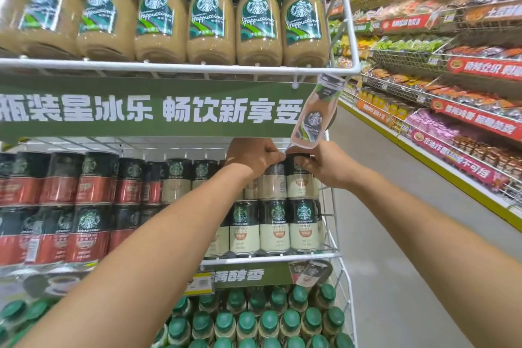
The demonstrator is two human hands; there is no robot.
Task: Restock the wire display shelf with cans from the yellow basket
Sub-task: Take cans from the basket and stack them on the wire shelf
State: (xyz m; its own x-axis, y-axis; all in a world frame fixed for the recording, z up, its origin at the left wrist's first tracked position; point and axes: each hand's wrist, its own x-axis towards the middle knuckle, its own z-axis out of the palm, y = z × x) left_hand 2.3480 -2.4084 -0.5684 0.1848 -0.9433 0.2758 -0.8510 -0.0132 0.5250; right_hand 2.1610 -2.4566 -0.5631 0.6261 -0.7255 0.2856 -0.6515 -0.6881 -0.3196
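Note:
The white wire display shelf holds two stacked layers of cans on its middle tier. Both my hands are at the right end of the upper layer. My left hand is closed over the top of a cream can. My right hand grips the black top of the neighbouring cream-and-black can, which stands at the shelf's right end. Cream cans fill the layer below. Red-and-black cans fill the left part. The yellow basket is out of view.
Coffee bottles line the top tier above a green banner. A bottle-shaped paper tag hangs just above my right hand. Green-capped bottles fill the bottom tier. To the right run a grey aisle floor and snack shelves.

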